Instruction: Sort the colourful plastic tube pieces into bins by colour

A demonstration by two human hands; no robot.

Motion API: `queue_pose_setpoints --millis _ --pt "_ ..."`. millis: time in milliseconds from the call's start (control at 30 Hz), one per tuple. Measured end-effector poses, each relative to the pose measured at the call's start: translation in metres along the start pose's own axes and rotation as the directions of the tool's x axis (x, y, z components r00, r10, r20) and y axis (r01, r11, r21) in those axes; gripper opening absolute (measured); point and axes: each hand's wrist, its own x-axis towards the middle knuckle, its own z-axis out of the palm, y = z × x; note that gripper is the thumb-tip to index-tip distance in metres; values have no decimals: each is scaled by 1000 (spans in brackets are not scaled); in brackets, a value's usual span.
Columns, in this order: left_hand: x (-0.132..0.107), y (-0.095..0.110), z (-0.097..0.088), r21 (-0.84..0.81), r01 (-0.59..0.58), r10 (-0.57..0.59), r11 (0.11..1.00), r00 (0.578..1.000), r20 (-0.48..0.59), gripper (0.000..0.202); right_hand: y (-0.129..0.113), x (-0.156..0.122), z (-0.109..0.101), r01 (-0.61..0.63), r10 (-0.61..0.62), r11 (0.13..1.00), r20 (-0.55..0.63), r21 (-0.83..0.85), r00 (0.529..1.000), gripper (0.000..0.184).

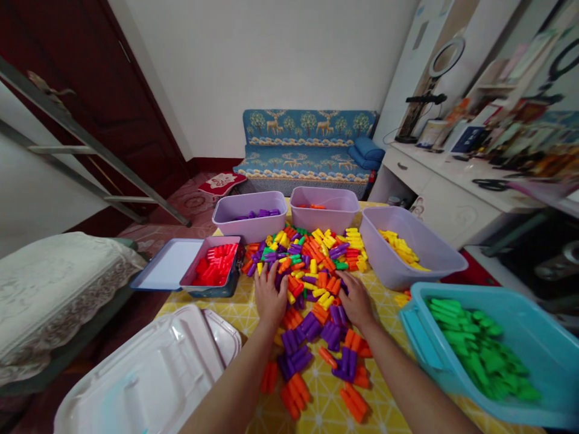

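Observation:
A heap of small plastic tube-shaped pieces (312, 265), like pen caps in orange, purple, yellow, red and green, covers the middle of the table. At the heap's left side lies my left hand (271, 296), fingers spread and reaching onto purple and orange pieces. My right hand (356, 299) rests at the right side, its fingers apart and the tips by some orange pieces (333, 284). Nothing held shows in either hand. Between my forearms, purple pieces (311, 326) and orange pieces (295, 395) lie in small clusters, many side by side.
Around the heap stand lilac bins with purple (248, 228), orange (324, 220) and yellow pieces (409, 274). A hinged tin (210, 289) contains red pieces; a turquoise bin (414, 349) contains green ones. White lids (149, 374) lie front left. A ladder (85, 141) leans farther left.

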Motion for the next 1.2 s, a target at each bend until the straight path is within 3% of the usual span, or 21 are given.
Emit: queue_pose_setpoints --millis 333,533,667,767,933,1100,1200 --pt "0 -1 -1 -33 -4 3 999 1000 -15 43 -4 3 -2 -85 91 985 -36 147 995 42" --pt "-1 -1 -1 -37 -22 21 999 999 -30 42 -4 18 -7 -267 258 888 76 376 963 38" --pt "-1 0 -2 -30 -26 25 999 999 -36 43 -19 27 -18 -316 375 873 -98 372 922 29" --pt "-1 1 -3 -23 -15 15 1000 1000 -17 43 -42 29 -21 -259 323 901 -142 348 936 25" --pt "0 0 -2 -29 -14 13 999 1000 -16 42 -87 25 -6 -120 110 932 48 343 993 20" --pt "0 -2 -1 -58 -15 14 998 1000 -23 42 -111 18 14 -87 18 961 256 262 967 32" --pt "0 -3 -1 -72 -12 11 997 1000 -19 41 -111 16 16 -99 35 964 253 245 967 21"
